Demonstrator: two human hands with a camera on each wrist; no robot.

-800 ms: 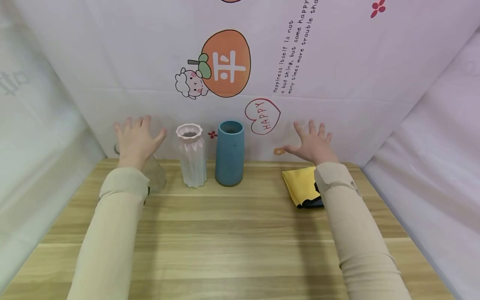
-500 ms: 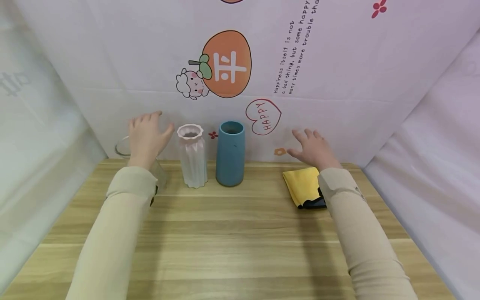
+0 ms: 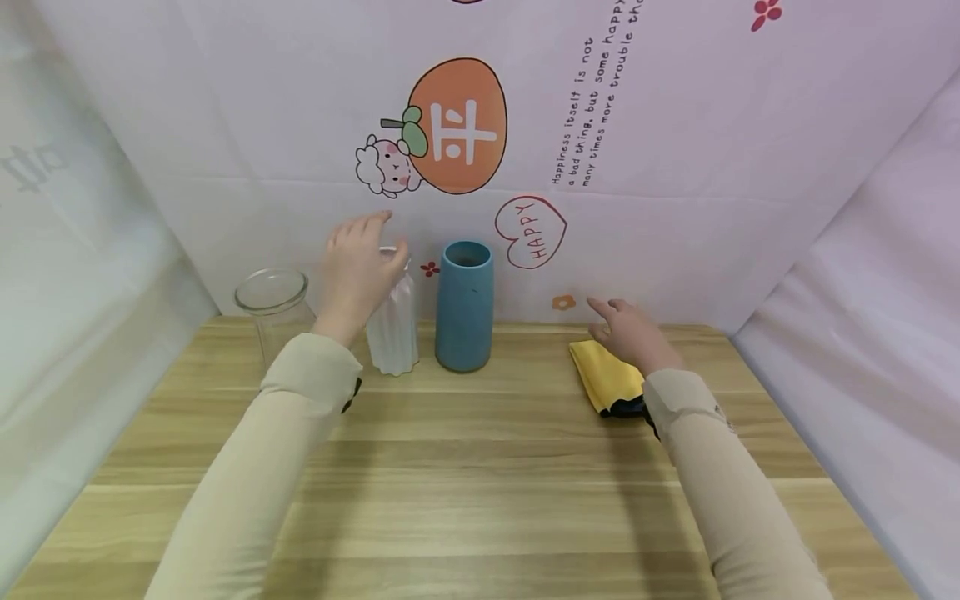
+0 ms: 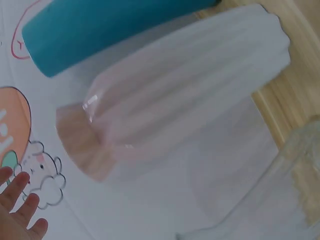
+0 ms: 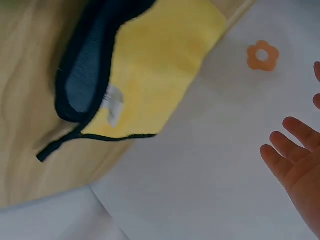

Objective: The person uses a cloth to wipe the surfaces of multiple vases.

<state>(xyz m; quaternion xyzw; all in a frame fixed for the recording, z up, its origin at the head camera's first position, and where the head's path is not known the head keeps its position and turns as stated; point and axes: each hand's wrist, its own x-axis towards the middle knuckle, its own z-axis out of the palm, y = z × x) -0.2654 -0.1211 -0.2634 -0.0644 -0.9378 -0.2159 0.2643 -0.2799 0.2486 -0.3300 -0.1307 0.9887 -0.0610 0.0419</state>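
Note:
My left hand (image 3: pixel 358 271) is in front of the upper part of a ribbed white vase (image 3: pixel 393 333) and hides part of its wavy rim. In the left wrist view, its fingers (image 4: pixel 17 195) are spread and stand apart from the white vase (image 4: pixel 180 95). Just right of that vase stands a smooth blue vase (image 3: pixel 464 312). A clear glass vase (image 3: pixel 279 325) stands to the left, partly behind my left forearm. My right hand (image 3: pixel 633 333) hovers over a folded yellow cloth (image 3: pixel 603 375) with dark edging. Its fingers (image 5: pixel 297 137) look extended and hold nothing in the right wrist view.
All these things stand or lie near the back edge of a wooden table (image 3: pixel 480 475). Behind them rises a white printed backdrop (image 3: pixel 660 142), and white sheets (image 3: pixel 877 333) hang at both sides.
My left hand has moved right, from in front of the glass vase to the white vase, uncovering the glass rim. My right hand has come down closer to the yellow cloth.

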